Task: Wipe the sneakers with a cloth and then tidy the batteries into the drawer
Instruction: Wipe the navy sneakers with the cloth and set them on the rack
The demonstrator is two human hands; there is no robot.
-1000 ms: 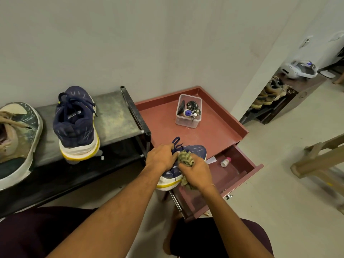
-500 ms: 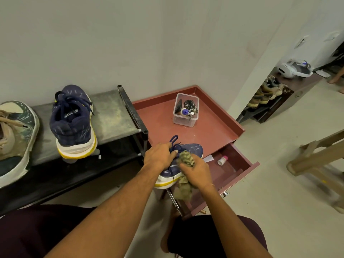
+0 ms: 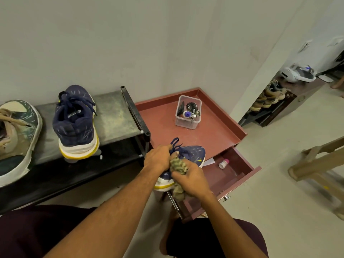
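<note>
Wiping hand: the right hand [image 3: 191, 180] is curled tightly round a bunched olive cloth [image 3: 179, 164], which is pressed against the side of a navy sneaker [image 3: 193, 152]; a tail of the cloth is left hanging at 6 o'clock below the hand.
Steadying hand: the left hand [image 3: 158, 158] is closed over the collar and laces of the sneaker, just at 10 o'clock of the right hand; a loop of lace is seen above the knuckles.
Held sneaker: it is kept at the front edge of the red counter [image 3: 210, 135], toe pointed to 2 o'clock and white-and-yellow sole turned toward the person; whether it is rested on the counter cannot be told.
Drawer: the drawer [image 3: 240, 170] is pulled open at 3 o'clock of the hands; a small white bottle [image 3: 223, 163] with a pink cap is laid on its side inside, and a paper slip [image 3: 209, 162] is seen beside the sneaker's toe.
Counter top: a clear tub [image 3: 188, 112] is stood at 12 o'clock of the hands, filled with small dark items that cannot be told apart.
Rack: at 10 o'clock a second sneaker [image 3: 74, 123] is set heel-out on the grey shelf [image 3: 115, 116], its sole overhanging the front edge; a tan and green shoe [image 3: 16, 136] is placed at 9 o'clock, well apart from the hands.
</note>
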